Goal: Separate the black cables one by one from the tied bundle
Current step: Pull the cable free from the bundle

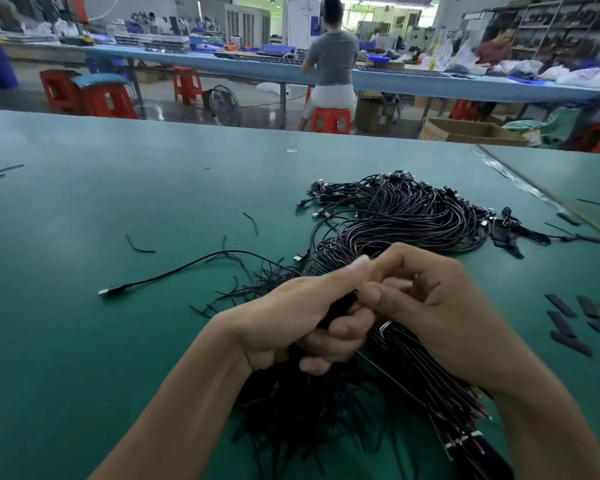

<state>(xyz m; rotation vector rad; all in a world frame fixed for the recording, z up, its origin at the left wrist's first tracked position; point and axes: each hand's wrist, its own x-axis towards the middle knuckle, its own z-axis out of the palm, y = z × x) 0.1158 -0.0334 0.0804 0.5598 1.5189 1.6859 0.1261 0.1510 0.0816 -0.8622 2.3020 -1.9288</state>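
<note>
A thick bundle of black cables [413,216] loops across the green table [118,202] and runs back under my hands toward the near edge. My left hand [302,317] grips the bundle, fingers curled round the black strands. My right hand [426,296] meets it from the right, its thumb and fingers pinching at the cables just above the left hand's fingers. One separated black cable [174,271] with a USB plug lies to the left. Which strand the right hand pinches is hidden between the fingers.
Short black wire offcuts [139,249] lie scattered left of the hands. Flat black strips [568,327] lie at the right. A table seam [534,195] runs diagonally at the far right. People sit at a long blue bench [395,76] beyond the table.
</note>
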